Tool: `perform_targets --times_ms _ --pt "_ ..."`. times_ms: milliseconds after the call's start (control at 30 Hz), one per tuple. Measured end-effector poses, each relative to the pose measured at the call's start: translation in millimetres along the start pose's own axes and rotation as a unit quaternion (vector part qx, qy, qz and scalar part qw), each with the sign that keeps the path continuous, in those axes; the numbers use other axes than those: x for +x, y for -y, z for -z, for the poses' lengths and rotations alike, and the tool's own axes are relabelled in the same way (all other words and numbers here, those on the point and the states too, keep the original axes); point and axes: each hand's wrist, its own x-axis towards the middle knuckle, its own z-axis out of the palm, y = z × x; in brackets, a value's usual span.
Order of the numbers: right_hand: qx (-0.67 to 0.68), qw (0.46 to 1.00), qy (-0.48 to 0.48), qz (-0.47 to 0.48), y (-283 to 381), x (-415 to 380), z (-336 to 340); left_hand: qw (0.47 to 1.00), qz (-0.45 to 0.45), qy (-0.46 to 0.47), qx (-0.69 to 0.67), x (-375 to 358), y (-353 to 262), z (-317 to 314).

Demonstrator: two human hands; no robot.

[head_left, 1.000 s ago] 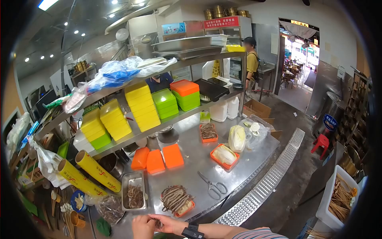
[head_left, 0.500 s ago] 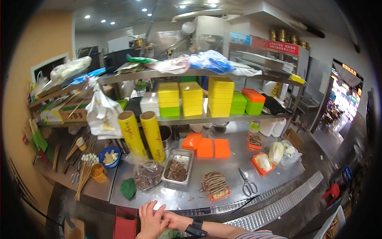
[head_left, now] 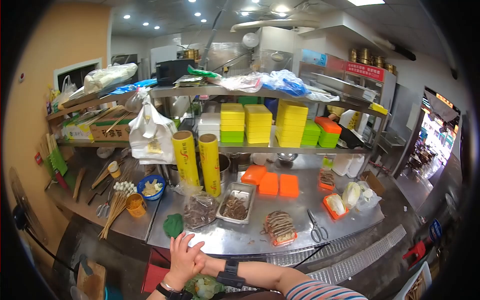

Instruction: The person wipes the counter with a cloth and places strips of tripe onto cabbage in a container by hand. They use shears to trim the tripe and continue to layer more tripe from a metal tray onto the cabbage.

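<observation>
Fingers (head_left: 184,242) of the left hand (head_left: 184,260) are spreading loosely and resting over the right hand (head_left: 206,262), which is lying mostly hidden beneath it, so I cannot tell how far its fingers are opening or whether they are pinching anything; no item is showing in either hand. Both hands are hovering at the near edge of the steel worktop (head_left: 225,242), at about six o'clock in the view. Just beyond them, towards one o'clock, an orange tray of skewered meat (head_left: 280,227) is sitting piled high, which suggests a good share of the skewering is already finished. At twelve o'clock a metal pan of loose meat (head_left: 235,206) and, beside it at eleven o'clock, a clear bag of meat (head_left: 199,211) are still holding material, so more appears to be waiting. Scissors (head_left: 317,231) are lying at two o'clock, and bamboo skewers (head_left: 114,212) are fanning out at ten o'clock.
</observation>
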Motion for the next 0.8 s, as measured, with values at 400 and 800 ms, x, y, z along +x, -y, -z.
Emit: perform_targets --times_ms 400,800 --pt "-0.017 0.999 -0.046 -0.007 -7.9 18.2 7.1 0.987 -0.015 -0.106 -0.120 -11.6 28.9 -21.1" --pt "-0.037 0.997 -0.066 0.023 -26.8 16.5 24.9 0.979 0.035 -0.089 -0.179 -42.5 48.9 -64.6"
